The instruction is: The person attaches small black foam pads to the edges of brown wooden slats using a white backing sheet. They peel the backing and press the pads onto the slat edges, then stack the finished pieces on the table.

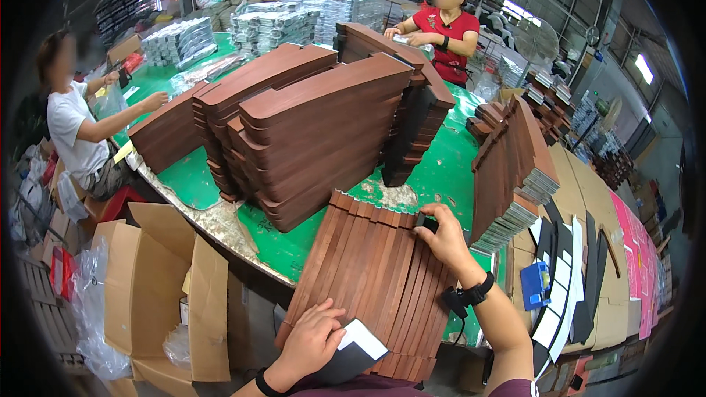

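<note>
In front of me lies a row of reddish-brown wooden slats point(360, 257), set side by side with stepped ends. My left hand point(316, 334) rests over their near left part, closed with a black-and-white sheet point(357, 349) held at its thumb side. At the far right end of the slats, my right hand point(446, 241) pinches a small black piece point(424, 222) between thumb and fingers. Just beyond stand tall stacks of curved brown wooden boards point(323, 132) on the green tabletop point(460, 151).
An open cardboard box point(209, 301) stands at lower left. More brown boards point(515, 165) are stacked at right, near black-and-white strips point(562, 279) and a blue tape dispenser point(535, 285) on cardboard. One person point(73, 125) works at left, another point(448, 29) across the table.
</note>
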The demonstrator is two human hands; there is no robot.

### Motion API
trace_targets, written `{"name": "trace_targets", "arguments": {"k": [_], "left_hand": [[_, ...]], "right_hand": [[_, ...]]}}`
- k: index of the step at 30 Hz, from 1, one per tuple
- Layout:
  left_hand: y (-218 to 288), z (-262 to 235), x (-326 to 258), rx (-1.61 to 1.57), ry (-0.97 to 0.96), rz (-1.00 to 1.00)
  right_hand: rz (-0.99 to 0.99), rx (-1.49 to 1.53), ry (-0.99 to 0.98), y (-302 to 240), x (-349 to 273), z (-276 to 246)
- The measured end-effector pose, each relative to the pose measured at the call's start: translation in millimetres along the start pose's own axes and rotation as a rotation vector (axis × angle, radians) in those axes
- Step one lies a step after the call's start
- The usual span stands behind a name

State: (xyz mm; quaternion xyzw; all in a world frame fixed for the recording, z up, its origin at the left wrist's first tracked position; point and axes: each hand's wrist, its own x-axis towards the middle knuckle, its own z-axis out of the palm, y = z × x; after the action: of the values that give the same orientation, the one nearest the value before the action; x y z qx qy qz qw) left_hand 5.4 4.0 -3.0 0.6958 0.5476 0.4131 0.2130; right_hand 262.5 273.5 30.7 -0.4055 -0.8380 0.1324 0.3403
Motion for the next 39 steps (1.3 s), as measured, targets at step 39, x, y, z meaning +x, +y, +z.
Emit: {"name": "trace_targets", "arguments": {"k": [39], "left_hand": [[5,-4,3,0.061,-0.021,0.001]], "right_hand": [[0.140,-0.039,-0.202,-2,4,-1]]}}
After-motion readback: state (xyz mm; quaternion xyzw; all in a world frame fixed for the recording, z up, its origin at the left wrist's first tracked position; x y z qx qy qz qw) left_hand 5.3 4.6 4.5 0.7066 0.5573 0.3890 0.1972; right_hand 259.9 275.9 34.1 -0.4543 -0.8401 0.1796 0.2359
